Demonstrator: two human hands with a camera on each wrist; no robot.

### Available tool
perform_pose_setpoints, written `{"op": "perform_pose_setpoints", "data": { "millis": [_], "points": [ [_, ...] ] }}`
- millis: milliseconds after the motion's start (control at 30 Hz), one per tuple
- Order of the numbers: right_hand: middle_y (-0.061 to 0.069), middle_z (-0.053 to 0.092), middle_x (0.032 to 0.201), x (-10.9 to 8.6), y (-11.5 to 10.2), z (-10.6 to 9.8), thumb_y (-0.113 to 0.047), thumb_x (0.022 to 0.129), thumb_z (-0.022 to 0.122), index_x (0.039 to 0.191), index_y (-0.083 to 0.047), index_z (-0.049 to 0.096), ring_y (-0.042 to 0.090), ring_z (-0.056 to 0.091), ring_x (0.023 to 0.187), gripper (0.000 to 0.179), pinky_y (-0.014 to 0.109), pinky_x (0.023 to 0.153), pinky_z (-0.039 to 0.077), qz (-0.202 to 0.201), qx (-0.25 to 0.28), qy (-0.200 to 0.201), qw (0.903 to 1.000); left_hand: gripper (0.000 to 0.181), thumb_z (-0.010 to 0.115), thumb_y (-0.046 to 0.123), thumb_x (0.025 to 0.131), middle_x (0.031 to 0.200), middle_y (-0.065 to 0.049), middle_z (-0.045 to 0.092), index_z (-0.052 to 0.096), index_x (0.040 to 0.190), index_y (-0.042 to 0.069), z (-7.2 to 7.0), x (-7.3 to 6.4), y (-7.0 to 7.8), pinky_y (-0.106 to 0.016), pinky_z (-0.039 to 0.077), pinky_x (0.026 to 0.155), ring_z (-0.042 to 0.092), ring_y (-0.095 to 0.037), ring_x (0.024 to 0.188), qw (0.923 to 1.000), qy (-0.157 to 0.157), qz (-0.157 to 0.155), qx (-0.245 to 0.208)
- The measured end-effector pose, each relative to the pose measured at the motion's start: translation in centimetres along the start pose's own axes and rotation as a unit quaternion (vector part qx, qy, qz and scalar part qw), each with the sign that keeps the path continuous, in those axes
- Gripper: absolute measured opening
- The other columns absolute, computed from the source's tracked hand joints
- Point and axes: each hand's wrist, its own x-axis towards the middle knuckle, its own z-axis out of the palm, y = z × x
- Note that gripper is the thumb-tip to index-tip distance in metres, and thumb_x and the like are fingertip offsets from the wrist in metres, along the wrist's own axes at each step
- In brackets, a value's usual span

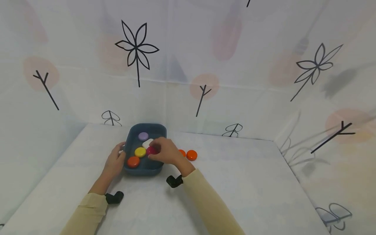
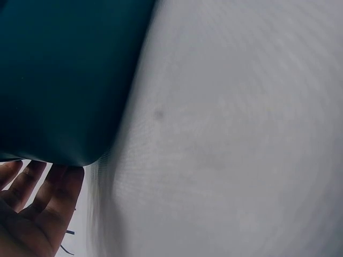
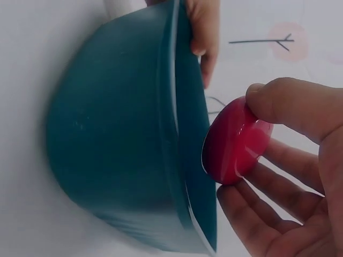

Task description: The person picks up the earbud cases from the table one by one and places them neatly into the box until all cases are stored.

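Note:
A dark teal rectangular container stands on the table, its upper edge facing up. My right hand pinches a glossy red rounded disc between thumb and fingers, above the container near its rim in the right wrist view. Inside the container lie a purple disc, a white piece partly hidden by my right hand, a yellow disc and an orange-red disc. My left hand is at the container's left side, its extended fingers touching the outer wall.
Two orange discs lie on the white-covered table just right of the container, one partly hidden behind my right hand. A white cloth with plant drawings hangs behind the table. Dark devices are strapped to both wrists.

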Motion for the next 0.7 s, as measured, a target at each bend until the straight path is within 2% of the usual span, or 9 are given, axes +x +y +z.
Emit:
{"op": "perform_pose_setpoints", "data": {
  "millis": [367,700],
  "points": [
    [-0.01,0.054,0.098,-0.7,1.0,-1.1,-0.033,0.073,0.067,0.108,-0.02,0.057,0.004,0.049,0.087,0.039,0.017,0.069,0.049,0.015,0.016,0.026,0.9994,0.05,0.021,0.027,0.091,0.139,-0.016,0.029,0.017,0.14,0.016,0.1,-0.3,0.1,-0.054,0.031,0.096,0.037,-0.036,0.118,1.0,-0.004,0.002,-0.004],
    [-0.005,0.055,0.101,-1.4,2.5,-2.4,-0.028,0.073,0.067,0.106,-0.017,0.059,0.011,0.056,0.09,0.036,0.019,0.073,0.049,-0.001,0.017,0.054,0.9984,0.051,0.021,0.026,0.091,0.14,-0.016,0.028,0.016,0.14,0.014,0.1,-0.4,0.1,-0.054,0.029,0.098,0.034,-0.037,0.121,1.0,-0.001,0.003,-0.002]
  ]
}}
